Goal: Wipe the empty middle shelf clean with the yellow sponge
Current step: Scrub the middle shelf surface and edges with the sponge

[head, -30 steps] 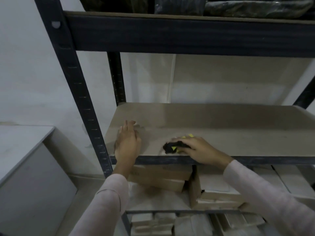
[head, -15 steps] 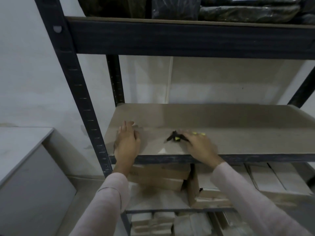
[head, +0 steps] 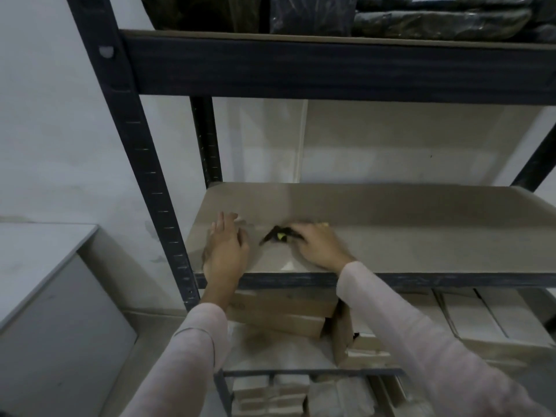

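The middle shelf (head: 406, 224) is a bare brown board in a black metal rack. My right hand (head: 316, 245) lies over the yellow sponge (head: 281, 236) near the shelf's front left, pressing it to the board; only a small yellow bit and its dark scouring side show past my fingers. My left hand (head: 225, 248) rests flat on the board just left of the sponge, fingers straight and pointing toward the back.
The rack's black upright (head: 141, 164) stands at the left. The top shelf (head: 331, 67) overhead holds dark wrapped bundles. Cardboard boxes (head: 282, 311) fill the shelf below. A grey cabinet (head: 45, 296) sits at the left.
My right hand has slid the sponge away from the front edge toward the back and a little left, closer to my left hand. My left hand has stayed in place.
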